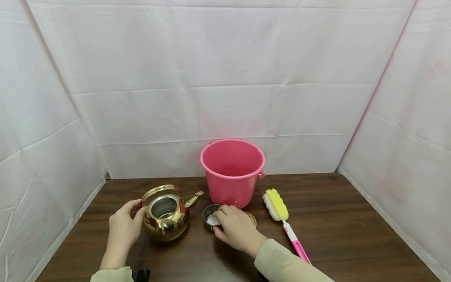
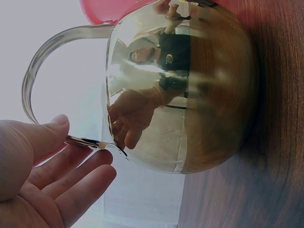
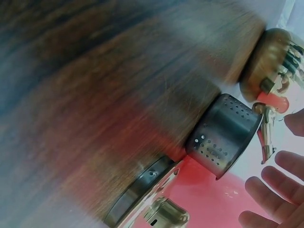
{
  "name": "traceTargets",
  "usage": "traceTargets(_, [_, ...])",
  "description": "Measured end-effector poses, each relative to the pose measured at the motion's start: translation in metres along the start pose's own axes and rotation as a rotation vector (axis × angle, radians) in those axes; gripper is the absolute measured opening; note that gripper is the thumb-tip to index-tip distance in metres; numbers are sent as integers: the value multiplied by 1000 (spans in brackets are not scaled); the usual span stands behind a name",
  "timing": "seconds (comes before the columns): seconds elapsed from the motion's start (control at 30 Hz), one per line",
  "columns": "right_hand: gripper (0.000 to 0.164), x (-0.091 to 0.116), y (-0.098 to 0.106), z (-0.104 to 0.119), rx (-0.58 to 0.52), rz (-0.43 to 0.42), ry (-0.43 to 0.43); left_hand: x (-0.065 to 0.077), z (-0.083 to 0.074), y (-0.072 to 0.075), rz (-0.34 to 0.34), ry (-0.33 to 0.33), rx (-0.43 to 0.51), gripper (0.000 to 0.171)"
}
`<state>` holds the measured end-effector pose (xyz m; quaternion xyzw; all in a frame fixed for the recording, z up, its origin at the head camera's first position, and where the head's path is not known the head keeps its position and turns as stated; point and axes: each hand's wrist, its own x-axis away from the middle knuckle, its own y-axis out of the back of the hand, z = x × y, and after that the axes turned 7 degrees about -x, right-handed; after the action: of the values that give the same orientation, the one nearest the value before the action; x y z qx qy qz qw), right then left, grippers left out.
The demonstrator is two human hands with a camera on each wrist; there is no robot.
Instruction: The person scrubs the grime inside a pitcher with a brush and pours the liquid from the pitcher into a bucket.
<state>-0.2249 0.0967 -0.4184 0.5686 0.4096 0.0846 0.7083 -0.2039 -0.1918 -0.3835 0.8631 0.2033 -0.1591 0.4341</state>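
Note:
My left hand (image 1: pixel 125 225) pinches the base of the handle (image 2: pixel 47 47) of a shiny gold teapot (image 1: pixel 165 227). The pot stands on the table with its top uncovered and its spout pointing right. Between the pot and my right hand (image 1: pixel 239 229) sits a metal strainer basket (image 1: pixel 209 215) with small holes. In the right wrist view, the fingers of that hand are spread a little apart from the strainer (image 3: pixel 223 135). A gold lid (image 1: pixel 253 219) lies beside it, partly hidden by the right hand; its knob (image 3: pixel 166 213) shows in the right wrist view.
Behind the strainer stands a pink bucket (image 1: pixel 230 192). A sponge brush (image 1: pixel 276 205) with a yellow and white head and pink handle lies at the right. White cloth (image 1: pixel 225 78) hangs along the back and sides of the dark wooden table (image 1: pixel 352 235).

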Motion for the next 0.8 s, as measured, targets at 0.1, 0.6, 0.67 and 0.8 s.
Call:
traceTargets(0.1, [30, 1, -1, -1, -5, 18, -8, 1, 1, 0, 16, 9, 1, 25])
traceTargets(0.6, [30, 1, 2, -4, 8, 6, -25, 1, 2, -1, -1, -7, 0, 24])
traceTargets(0.67, [31, 2, 3, -5, 10, 9, -37, 0, 1, -1, -11, -10, 2, 23])
traceTargets(0.8, [30, 1, 5, -9, 6, 5, -59, -1, 1, 0, -33, -21, 3, 22])
